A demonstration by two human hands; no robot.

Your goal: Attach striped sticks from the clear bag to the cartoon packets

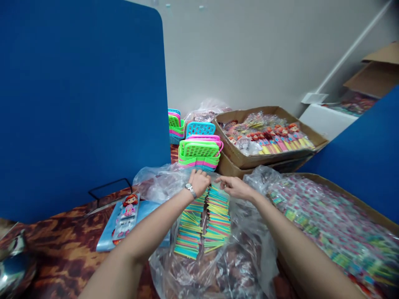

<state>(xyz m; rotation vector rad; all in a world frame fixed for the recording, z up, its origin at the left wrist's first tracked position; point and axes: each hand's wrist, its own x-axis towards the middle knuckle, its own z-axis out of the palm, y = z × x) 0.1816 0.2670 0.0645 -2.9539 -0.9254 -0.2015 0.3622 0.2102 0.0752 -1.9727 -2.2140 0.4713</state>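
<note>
L hand point(199, 182) curled, R hand point(235, 187) part-bent; can't tell if either grips. Sticks point(217, 216) in 2 rows nearer wearer, amid clear bag point(263, 253). Prob. light, slippery; pinch mid-length.

Skinny sticks point(217, 220) in yellow, pink, green and blue lie in two messy rows at six o'clock, a crinkly clear bag point(215, 272) around them.

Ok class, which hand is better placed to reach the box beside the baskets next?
Probably the right hand: it's nearer the box; the left hand is farther left, in front of the baskets.
</note>
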